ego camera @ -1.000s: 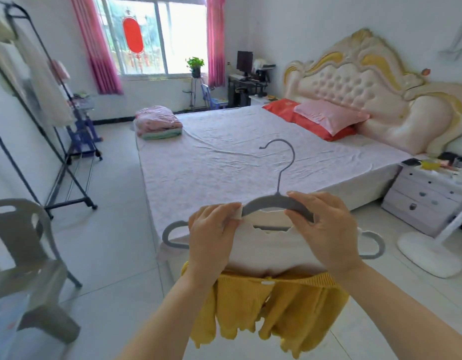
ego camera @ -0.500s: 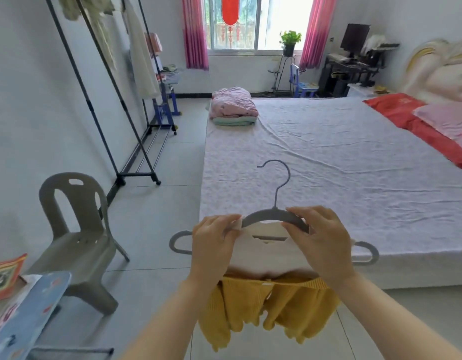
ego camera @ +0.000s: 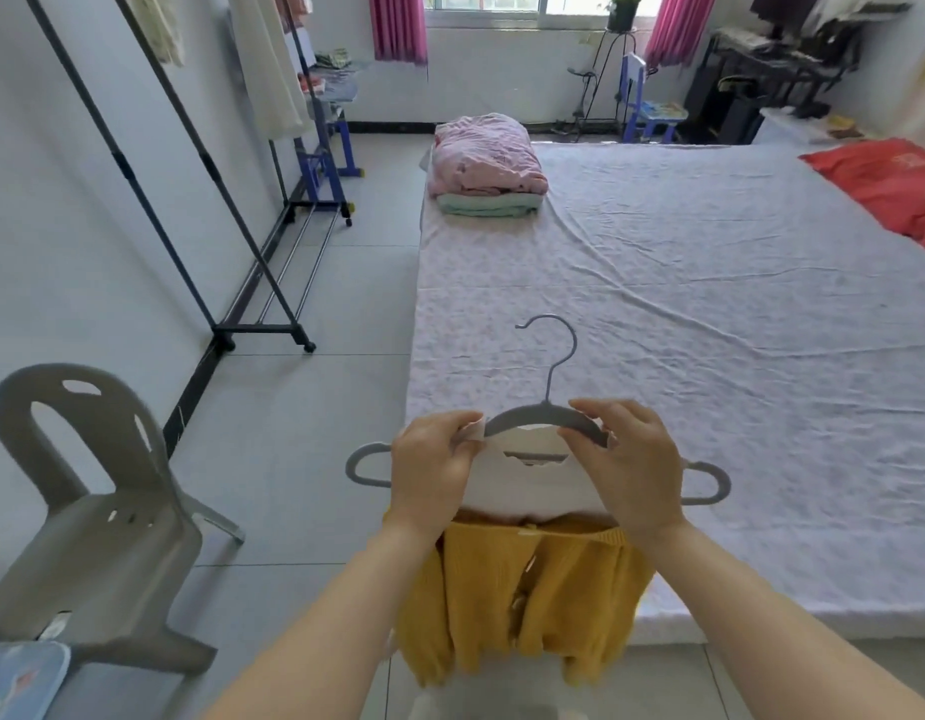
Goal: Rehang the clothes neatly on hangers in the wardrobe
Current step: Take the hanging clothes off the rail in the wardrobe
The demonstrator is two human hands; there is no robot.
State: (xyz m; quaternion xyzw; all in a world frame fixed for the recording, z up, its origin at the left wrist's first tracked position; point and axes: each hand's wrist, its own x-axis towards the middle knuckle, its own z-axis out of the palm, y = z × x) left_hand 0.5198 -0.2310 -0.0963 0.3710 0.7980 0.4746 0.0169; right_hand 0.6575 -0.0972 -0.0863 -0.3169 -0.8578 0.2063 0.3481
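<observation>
**Both hands pinch a white top onto a grey hanger at the bedside**

At the far left a grey plastic chair (ego camera: 97, 517) stands on the tiled floor, with the corner of a blue patterned board (ego camera: 19, 683) just below it at the frame's edge. Behind the chair a dark metal clothes rack (ego camera: 258, 330) on small wheels runs along the wall, and a cream garment (ego camera: 271, 75) hangs from its top.

In the lower centre, the left hand (ego camera: 434, 470) pinches the white top (ego camera: 533, 485) by its neckline edge, thumb and curled fingers pressed together on the fabric at the left shoulder of the grey hanger (ego camera: 528, 415). The hanger is held level in front of the person, over the near edge of the bed (ego camera: 710, 304), with its hook pointing up and away. Its looped ends stick out beyond both hands. A yellow knit piece (ego camera: 523, 600) hangs below the white top. It cannot be told whether the two are one garment. The right hand (ego camera: 626, 459) curls over the hanger's right shoulder, with fingers and thumb pinching hanger and fabric together.

Further back on the bed, a folded pink quilt (ego camera: 486, 158) lies on top of a folded green one (ego camera: 486, 205). A red cloth (ego camera: 886, 184) lies at the bed's far right. Pink curtains (ego camera: 398, 23) hang by the window at the back.
</observation>
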